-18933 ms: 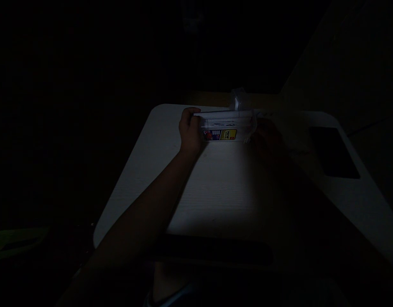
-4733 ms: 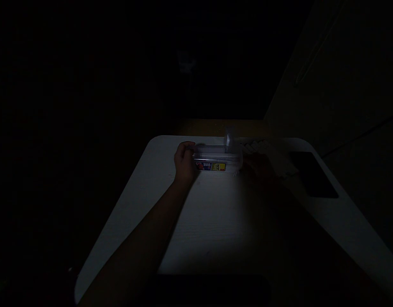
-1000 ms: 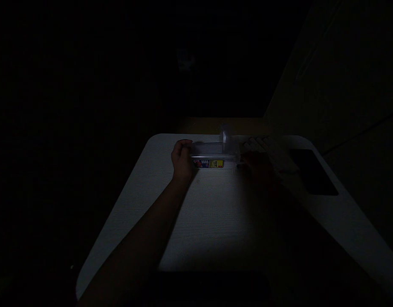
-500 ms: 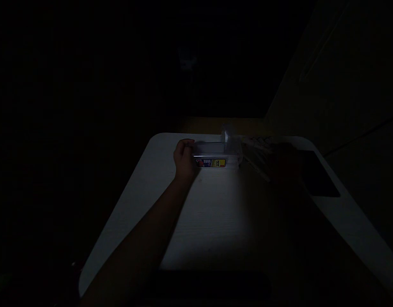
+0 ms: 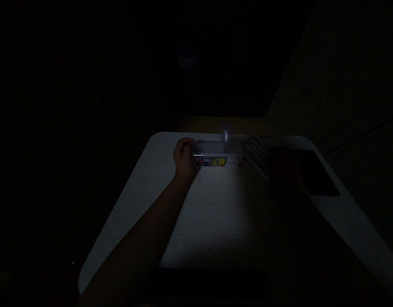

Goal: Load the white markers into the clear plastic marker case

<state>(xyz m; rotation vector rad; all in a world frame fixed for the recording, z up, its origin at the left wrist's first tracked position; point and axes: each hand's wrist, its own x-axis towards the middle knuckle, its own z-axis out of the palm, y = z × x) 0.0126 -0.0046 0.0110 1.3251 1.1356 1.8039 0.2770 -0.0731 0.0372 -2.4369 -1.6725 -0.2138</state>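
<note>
A clear plastic box (image 5: 209, 149) with a colourful label (image 5: 210, 162) on its front side sits near the far edge of the white table. My left hand (image 5: 183, 157) grips the box's left end, fingers curled over it. At the box's right end, a clear lid-like flap (image 5: 226, 134) stands up. Several pale marker-like sticks (image 5: 255, 150) lie slanted just right of the box. My right hand (image 5: 284, 166) is beside them in deep shadow; its fingers are too dark to make out.
A dark flat rectangle (image 5: 319, 172) lies on the right side of the white table (image 5: 212, 213). A dark strip (image 5: 212, 281) runs along the near edge. Beyond the right edge, a cable (image 5: 362, 135) crosses the dim wall.
The pale sticks beside my right hand were blurred and more spread; now they show sharper and closer together. My left hand and the box have stayed in place.
</note>
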